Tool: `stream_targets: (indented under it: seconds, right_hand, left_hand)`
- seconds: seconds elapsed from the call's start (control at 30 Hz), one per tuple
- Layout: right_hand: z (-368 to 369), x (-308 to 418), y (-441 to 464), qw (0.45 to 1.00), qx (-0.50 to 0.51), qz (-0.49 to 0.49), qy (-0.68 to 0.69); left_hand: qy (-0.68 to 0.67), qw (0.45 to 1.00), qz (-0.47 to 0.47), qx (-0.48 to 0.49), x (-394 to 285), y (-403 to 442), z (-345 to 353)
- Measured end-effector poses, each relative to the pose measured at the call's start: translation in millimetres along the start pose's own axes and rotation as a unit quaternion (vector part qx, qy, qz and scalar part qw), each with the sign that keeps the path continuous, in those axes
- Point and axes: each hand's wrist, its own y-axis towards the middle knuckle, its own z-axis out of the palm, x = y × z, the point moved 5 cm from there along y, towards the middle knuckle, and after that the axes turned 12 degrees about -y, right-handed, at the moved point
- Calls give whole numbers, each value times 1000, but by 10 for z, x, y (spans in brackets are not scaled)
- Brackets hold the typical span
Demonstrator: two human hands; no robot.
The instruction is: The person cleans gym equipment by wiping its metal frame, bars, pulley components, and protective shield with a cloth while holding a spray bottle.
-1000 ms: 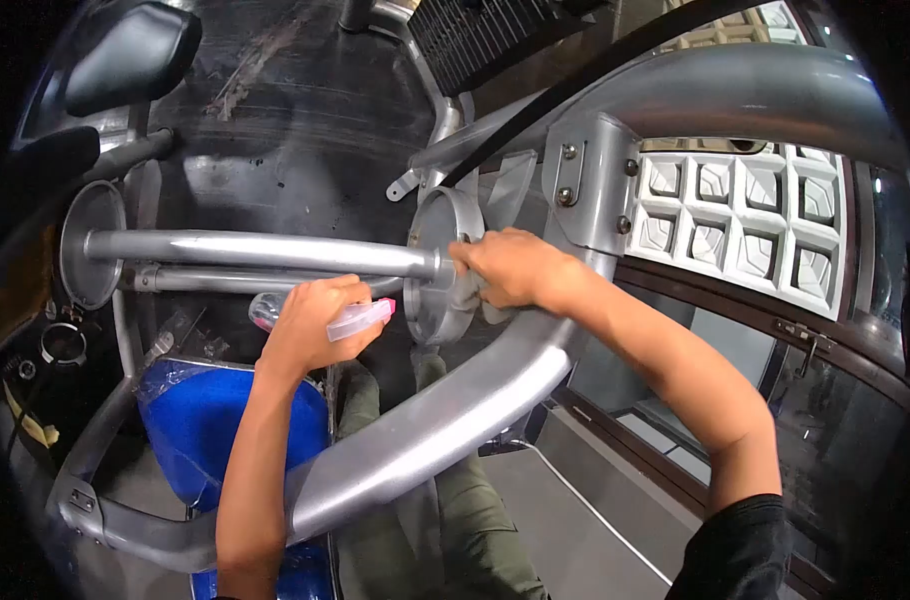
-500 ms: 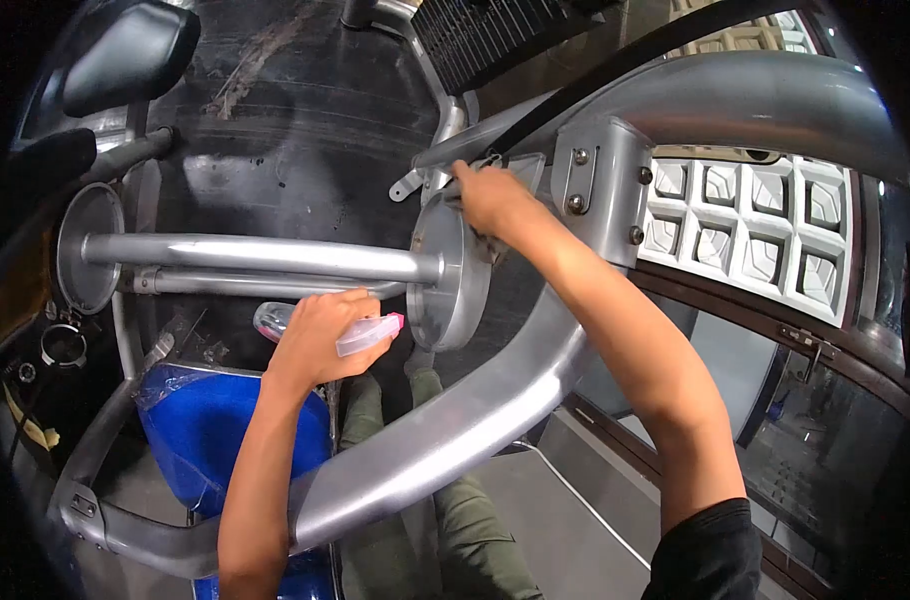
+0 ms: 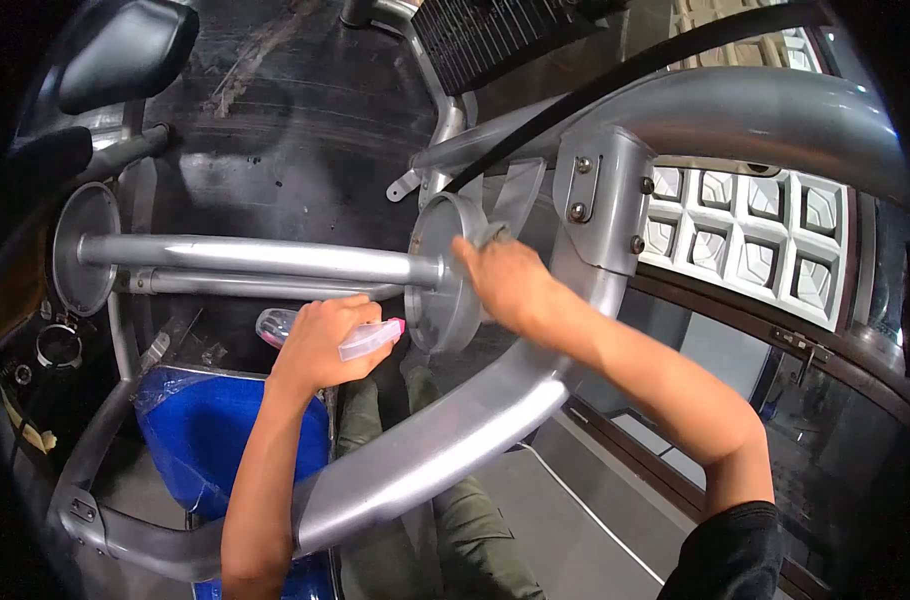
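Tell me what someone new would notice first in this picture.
Probably the thick silver tube, curving across the lower middle. Next, the bright blue seat at lower left. Then, near the centre, the left hand gripping a clear, pink-tipped bottle, and the right hand at the rim of a round silver plate.

The frame tube (image 3: pixel 445 440), crossbar (image 3: pixel 265 255) and 2 end discs (image 3: pixel 437 312) are metallic silver. The spray bottle (image 3: pixel 368 340) is transparent with pink accents; the cloth (image 3: pixel 496 234) is greyish. The chair (image 3: pixel 190 435) is blue, the trousers (image 3: pixel 478 530) olive green, the ventilation blocks (image 3: pixel 737 212) white, grid-patterned.
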Motion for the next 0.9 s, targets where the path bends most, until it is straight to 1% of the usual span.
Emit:
stream_targets:
  seconds: [0.07,0.1,0.17,0.2,0.27,0.3,0.37,0.4,0.47,0.5,0.57,0.6,0.67,0.7,0.77,0.8,0.83,0.9]
  right_hand:
    - [-51,152,-169,993,-15,-103,-53]
    - [-76,179,-182,993,-15,-105,-53]
    - [-85,273,-193,986,3,-152,-64]
    - [-82,268,-166,986,2,-153,-64]
    - [-99,297,-106,968,-35,-227,-100]
    - [-105,279,-73,968,-37,-227,-99]
    - [-157,332,-73,939,-105,-304,-123]
    - [-161,327,-54,939,-106,-303,-122]
    - [-173,396,-62,918,-121,-357,-123]
    - [-166,418,-48,918,-122,-358,-123]
    - [-133,494,-57,895,-122,-401,-154]
    - [-154,509,-48,895,-123,-399,-154]
    - [-166,562,-82,865,-118,-445,-199]
    - [-130,585,-67,866,-121,-442,-201]
    - [-45,688,-69,853,-127,-492,-121]
    - [-46,723,-53,874,-111,-462,-99]
    - [-68,722,-46,874,-119,-459,-102]
    - [-259,572,-17,927,-180,-328,7]
  left_hand:
    - [0,1000,-2,-2,4,4,1]
    - [0,1000,-4,-2,4,2,10]
    - [-1,1000,-8,2,-9,6,21]
    - [-1,1000,-10,5,-14,7,23]
    - [5,1000,-14,6,-22,0,17]
    - [10,1000,-14,7,-24,5,17]
    - [17,1000,-11,8,-7,2,27]
    - [23,1000,-7,8,-3,2,35]
    - [31,999,-3,14,-21,10,41]
    - [40,999,2,18,-37,11,39]
    - [38,999,9,14,-73,6,21]
    - [34,999,17,10,-92,2,19]
    - [39,999,28,2,-79,-12,30]
    - [43,998,37,-6,-92,-13,28]
    - [46,998,42,-8,-156,-12,30]
    - [47,998,45,-8,-200,-2,19]
    - [54,997,49,-11,-227,9,0]
    - [16,999,10,-43,-227,22,-74]
